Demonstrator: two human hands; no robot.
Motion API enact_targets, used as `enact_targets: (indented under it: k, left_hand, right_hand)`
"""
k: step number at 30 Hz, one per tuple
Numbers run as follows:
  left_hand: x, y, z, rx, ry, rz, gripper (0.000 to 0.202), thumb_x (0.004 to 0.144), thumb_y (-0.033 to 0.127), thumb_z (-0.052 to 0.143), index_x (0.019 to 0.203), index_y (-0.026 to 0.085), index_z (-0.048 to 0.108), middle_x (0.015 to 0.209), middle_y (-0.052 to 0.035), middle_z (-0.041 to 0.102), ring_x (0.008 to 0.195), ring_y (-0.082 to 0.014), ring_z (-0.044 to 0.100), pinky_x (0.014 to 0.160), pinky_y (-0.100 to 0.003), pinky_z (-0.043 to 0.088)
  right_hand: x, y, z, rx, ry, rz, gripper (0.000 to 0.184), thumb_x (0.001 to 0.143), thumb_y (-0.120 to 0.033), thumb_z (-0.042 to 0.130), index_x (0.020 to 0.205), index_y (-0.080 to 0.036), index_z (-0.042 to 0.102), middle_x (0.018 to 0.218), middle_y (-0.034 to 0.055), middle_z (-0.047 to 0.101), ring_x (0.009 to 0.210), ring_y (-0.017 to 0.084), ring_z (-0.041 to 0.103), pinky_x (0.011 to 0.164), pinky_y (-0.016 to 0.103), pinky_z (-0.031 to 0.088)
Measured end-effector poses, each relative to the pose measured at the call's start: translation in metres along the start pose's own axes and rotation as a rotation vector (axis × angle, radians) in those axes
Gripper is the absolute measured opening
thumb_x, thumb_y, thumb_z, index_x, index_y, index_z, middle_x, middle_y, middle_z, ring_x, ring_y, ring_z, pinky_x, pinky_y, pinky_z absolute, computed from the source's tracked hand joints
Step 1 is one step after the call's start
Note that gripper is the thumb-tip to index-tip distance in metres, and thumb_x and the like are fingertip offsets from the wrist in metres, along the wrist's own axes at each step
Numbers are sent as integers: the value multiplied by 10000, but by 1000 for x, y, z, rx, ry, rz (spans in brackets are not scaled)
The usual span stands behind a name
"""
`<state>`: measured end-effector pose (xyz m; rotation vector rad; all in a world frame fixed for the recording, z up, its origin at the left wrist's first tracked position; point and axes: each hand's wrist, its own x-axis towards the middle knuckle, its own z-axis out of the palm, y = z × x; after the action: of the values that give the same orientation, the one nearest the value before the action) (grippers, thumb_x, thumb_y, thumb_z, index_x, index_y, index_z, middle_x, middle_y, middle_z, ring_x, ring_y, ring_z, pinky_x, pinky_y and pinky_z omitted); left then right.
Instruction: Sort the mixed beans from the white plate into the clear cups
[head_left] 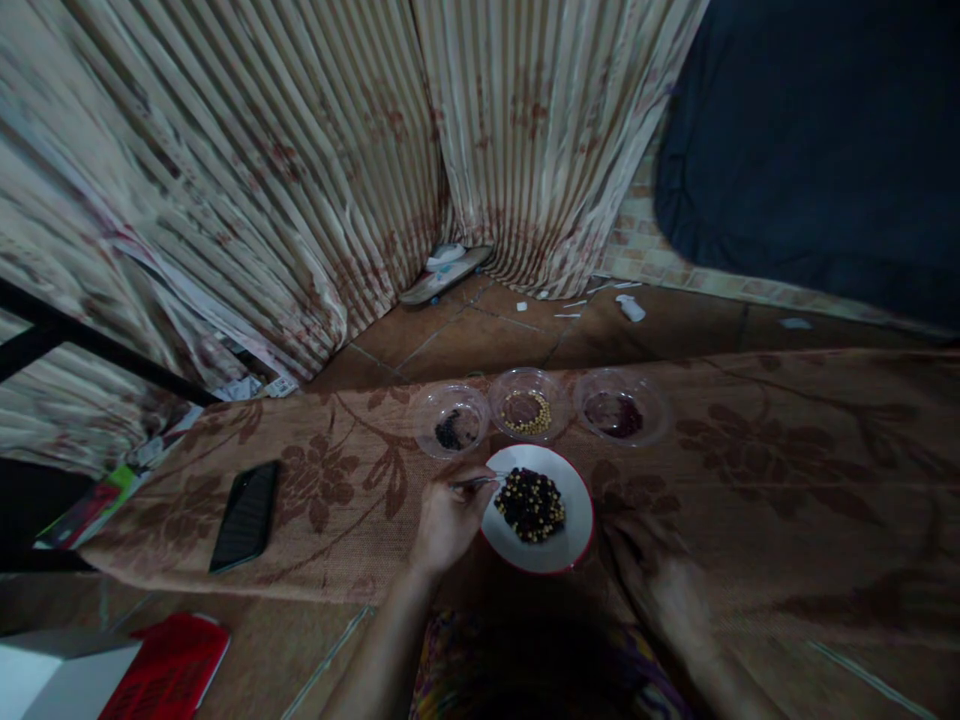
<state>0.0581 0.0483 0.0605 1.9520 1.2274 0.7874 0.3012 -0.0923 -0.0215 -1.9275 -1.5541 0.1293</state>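
A white bowl with a red rim [577,555] holds a heap of mixed dark and yellow beans [531,505]. At its left rim, my left hand [450,515] is closed on thin metal tweezers [480,481], whose tips reach over the beans. My right hand [660,575] is beside the bowl on the right, blurred, and its fingers cannot be made out clearly. Behind the bowl stand three clear plastic bowls: one with black beans [450,430], one with yellow beans [529,415], and one with dark red beans [619,415].
A brown floral cloth [375,540] covers the low table. A black phone [246,515] lies on its left part. Striped curtains [300,150] hang behind, with a skateboard [450,275] on the floor at their foot. A dark padded surface [810,150] is at the upper right.
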Motion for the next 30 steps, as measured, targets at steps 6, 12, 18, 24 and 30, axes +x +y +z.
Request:
enact_targets:
  k: [6,12,18,24,30]
  left_hand:
    - [-2,-2,2,5,29,20,115,896,296,648,896,253,755,945,3,786,879,-163,730,809,-250,560]
    - [-1,-1,2,0,19,23,128,901,301,639,904,238,750,919,-9,786,849,-166,729,770,-247,562]
    - [-1,-5,4,10,36,18,108,895,283,649,883,238,747,889,4,779,823,-153,727,747,-233,552]
    - [-2,-10,7,-26,55,15,123,891,309,658,881,231,753,884,2,780,808,-151,728,737,-230,546]
    - [-2,-11,8,-58,44,-50,140,884,334,667,879,230,761,871,3,780,809,-156,724,731,-224,539]
  right_hand:
    - [-1,1,0,-1,-21,30,343,1000,-431,442,994,-244,730,1022,56,737,902,227,673,813,364,528]
    - [-1,0,0,10,-34,29,350,1004,-439,437,989,-250,731,997,51,735,898,232,665,812,366,521]
    - [-1,2,1,-10,-30,19,350,1009,-433,433,1002,-243,727,1016,53,734,904,229,669,813,366,519]
    - [-1,4,2,-16,-6,-13,367,1015,-427,420,983,-231,729,997,57,734,891,221,676,808,358,523]
    - [-1,3,2,-22,-5,-4,361,1014,-425,421,996,-238,730,1007,50,735,891,221,674,810,360,525]
